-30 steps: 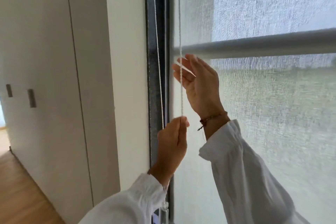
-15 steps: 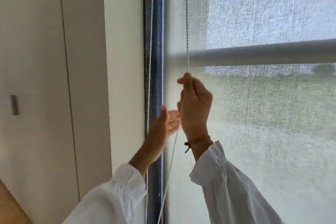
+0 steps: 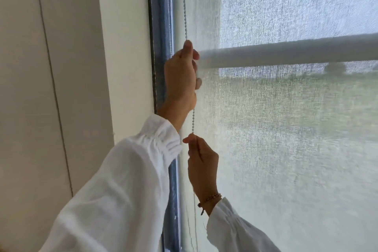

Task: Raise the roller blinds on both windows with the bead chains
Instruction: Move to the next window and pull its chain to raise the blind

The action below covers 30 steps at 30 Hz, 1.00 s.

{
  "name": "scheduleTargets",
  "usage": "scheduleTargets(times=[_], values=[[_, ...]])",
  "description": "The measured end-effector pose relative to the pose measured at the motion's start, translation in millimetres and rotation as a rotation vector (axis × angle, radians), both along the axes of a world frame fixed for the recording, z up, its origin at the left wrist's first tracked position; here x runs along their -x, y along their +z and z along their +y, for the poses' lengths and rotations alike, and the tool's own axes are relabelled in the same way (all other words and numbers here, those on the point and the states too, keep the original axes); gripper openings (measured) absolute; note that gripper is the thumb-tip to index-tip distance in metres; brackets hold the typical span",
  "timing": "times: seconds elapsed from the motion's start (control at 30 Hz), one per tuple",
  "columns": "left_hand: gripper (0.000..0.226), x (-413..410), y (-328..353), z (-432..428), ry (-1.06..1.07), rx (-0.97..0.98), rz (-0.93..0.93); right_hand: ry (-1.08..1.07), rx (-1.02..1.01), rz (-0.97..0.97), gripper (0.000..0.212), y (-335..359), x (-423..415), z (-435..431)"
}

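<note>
A white bead chain (image 3: pixel 185 16) hangs down along the left edge of a sheer white roller blind (image 3: pixel 286 129). My left hand (image 3: pixel 181 76) is high up, fist closed round the chain, thumb tip on the beads. Below it my right hand (image 3: pixel 201 161) pinches the same chain between thumb and forefinger; a short taut stretch of chain (image 3: pixel 193 120) shows between the two hands. A grey horizontal bar (image 3: pixel 286 53) shows through the fabric at the height of my left hand. The blind covers the whole pane in view.
A dark blue-grey window frame (image 3: pixel 160 26) runs vertically just left of the chain. Left of it are a white wall strip (image 3: pixel 124 47) and pale cupboard doors (image 3: pixel 30 88). A second strand of chain lies against the frame (image 3: pixel 169 16). White sleeves cover both forearms.
My left hand has gone up and closed on the chain above my right hand. My right hand has come down with the chain. The view has shifted towards the window.
</note>
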<state>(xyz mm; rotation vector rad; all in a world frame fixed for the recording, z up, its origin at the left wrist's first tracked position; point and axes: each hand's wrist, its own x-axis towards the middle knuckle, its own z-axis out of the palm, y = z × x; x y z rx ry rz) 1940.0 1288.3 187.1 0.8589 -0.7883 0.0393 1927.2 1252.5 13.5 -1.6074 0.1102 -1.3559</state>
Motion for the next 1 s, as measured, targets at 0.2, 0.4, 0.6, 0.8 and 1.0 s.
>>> scheduleTargets(times=[0.2,0.4,0.6,0.8,1.0], values=[[0.043,3.3,-18.5,8.7,-0.045,0.128,-0.063,0.202,-0.157,0.045,0.062,29.8,-4.6,-18.6],[0.045,-18.9,-87.4,13.1,-0.036,0.001,-0.010,0.348,-0.218,-0.157,0.058,110.7,1.8,-31.6],[0.043,-27.9,-154.1,19.7,-0.123,-0.206,0.101,0.410,-0.171,-0.058,0.043,166.7,-13.4,-12.5],[0.052,-39.6,-157.7,21.1,-0.159,-0.262,-0.032,0.099,-0.018,-0.248,0.034,172.4,-35.8,20.2],[0.056,-84.4,-111.8,31.3,-0.189,-0.423,-0.143,0.031,-0.028,-0.377,0.033,151.6,-29.1,21.3]])
